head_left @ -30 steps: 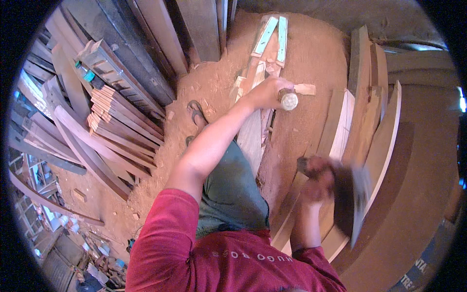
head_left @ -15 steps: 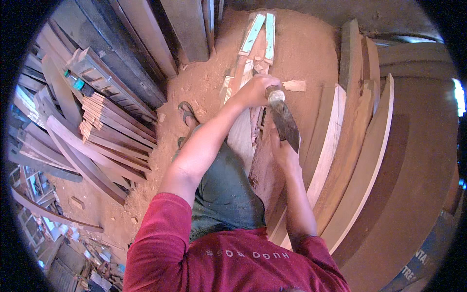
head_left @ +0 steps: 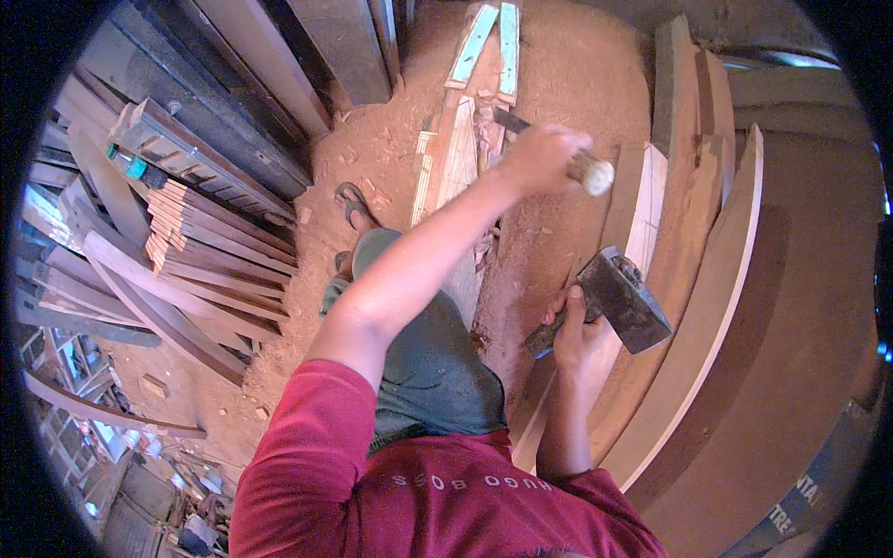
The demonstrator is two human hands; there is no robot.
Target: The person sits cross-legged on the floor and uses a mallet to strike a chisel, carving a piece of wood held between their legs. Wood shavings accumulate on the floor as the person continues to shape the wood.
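Note:
My left hand [head_left: 547,160] is closed around a chisel [head_left: 592,173] by its pale wooden handle. The handle's butt points right, and the dark blade slants left over a chipped, notched part of a pale wooden plank [head_left: 454,153]. I cannot tell whether the blade's tip touches the wood. Lower and to the right, my right hand [head_left: 579,333] grips a hammer [head_left: 629,305] with a heavy, dark, blocky head. The hammer is apart from the chisel's butt. My right fingers are wrapped round its handle, the thumb lying on top.
Two turquoise-painted wooden strips [head_left: 474,46] form a narrow V beyond the plank. Long curved boards [head_left: 712,279] lie at the right. At the left are stacked narrow wood pieces [head_left: 214,223] and a green-capped bottle [head_left: 136,167]. Sawdust and chips cover the ground [head_left: 372,130].
My left hand has moved right and tipped the chisel, so its blade now shows. The hammer has come away from the chisel's butt, down and to the right.

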